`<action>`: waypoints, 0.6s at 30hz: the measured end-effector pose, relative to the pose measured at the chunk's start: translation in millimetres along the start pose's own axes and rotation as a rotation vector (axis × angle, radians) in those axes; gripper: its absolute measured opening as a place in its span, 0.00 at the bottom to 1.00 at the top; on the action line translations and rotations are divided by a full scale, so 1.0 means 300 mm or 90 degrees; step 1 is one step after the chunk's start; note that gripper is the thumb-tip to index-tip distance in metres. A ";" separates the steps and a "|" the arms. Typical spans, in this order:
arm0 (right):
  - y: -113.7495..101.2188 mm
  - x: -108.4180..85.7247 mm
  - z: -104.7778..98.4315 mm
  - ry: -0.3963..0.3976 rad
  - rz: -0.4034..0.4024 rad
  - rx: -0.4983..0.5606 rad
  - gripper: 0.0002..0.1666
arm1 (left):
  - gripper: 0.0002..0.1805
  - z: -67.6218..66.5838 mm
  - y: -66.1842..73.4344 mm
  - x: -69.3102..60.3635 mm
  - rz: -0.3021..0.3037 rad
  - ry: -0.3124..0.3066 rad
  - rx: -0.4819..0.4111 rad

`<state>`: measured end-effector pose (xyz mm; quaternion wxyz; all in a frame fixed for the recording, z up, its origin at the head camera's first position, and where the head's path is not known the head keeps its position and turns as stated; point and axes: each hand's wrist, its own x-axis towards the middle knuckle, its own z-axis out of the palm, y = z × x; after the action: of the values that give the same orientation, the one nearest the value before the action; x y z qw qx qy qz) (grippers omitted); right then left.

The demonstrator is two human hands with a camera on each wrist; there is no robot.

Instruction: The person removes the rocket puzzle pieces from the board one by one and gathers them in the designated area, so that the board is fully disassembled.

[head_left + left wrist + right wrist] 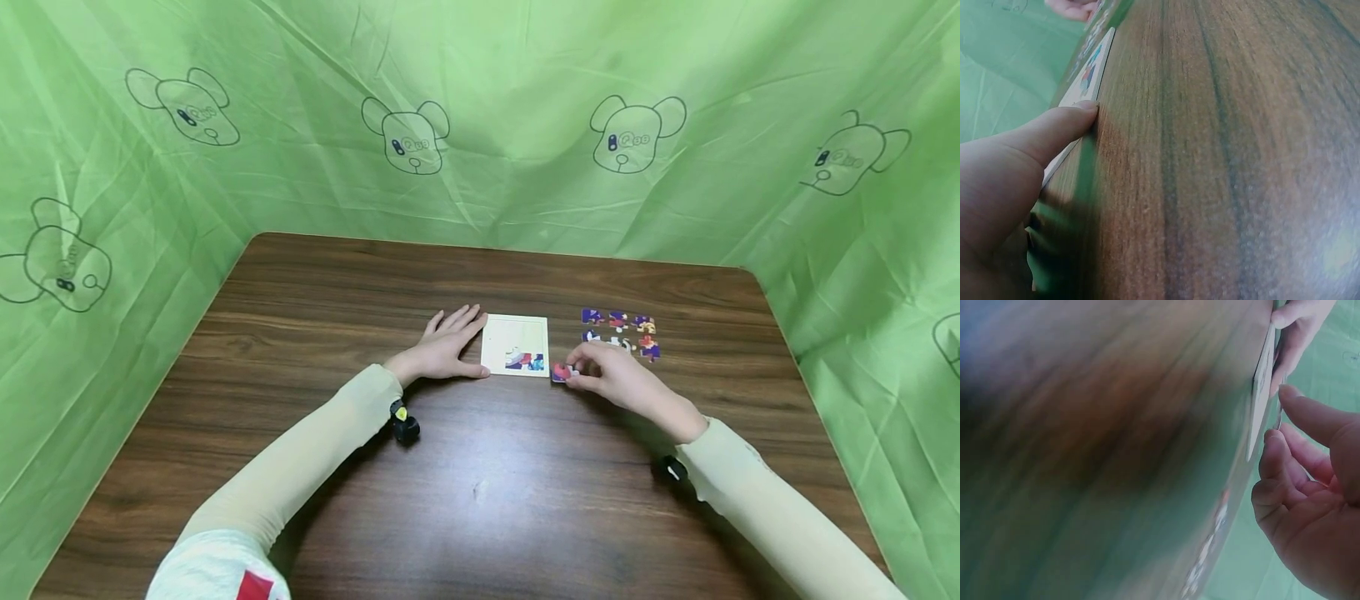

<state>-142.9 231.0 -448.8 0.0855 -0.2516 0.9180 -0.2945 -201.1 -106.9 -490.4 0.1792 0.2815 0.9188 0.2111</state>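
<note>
A square white puzzle board lies on the table with a few joined colourful pieces along its lower right part. My left hand rests at the board's left side, fingers spread; in the left wrist view the thumb touches the board's edge. Just right of the board, my right hand pinches a red and purple puzzle piece between thumb and fingers. In the right wrist view that piece shows only as a thin edge between the fingertips.
Several loose puzzle pieces lie in rows right of the board, some partly hidden by the right hand. The dark wooden table is enclosed by green cloth printed with bear-like heads. Black wrist cameras hang under both sleeves.
</note>
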 end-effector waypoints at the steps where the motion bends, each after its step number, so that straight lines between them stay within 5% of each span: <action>1: 0.011 -0.009 -0.003 0.004 -0.001 -0.004 0.13 | 0.59 -0.005 0.004 -0.003 0.000 -0.002 0.003; 18: 0.136 -0.073 -0.032 0.053 -0.009 -0.019 0.12 | 0.58 -0.035 0.034 -0.023 0.004 -0.013 0.013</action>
<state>-143.7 275.8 -464.7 0.0412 -0.2467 0.9233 -0.2916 -195.8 -106.4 -475.2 0.1848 0.2881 0.9182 0.1993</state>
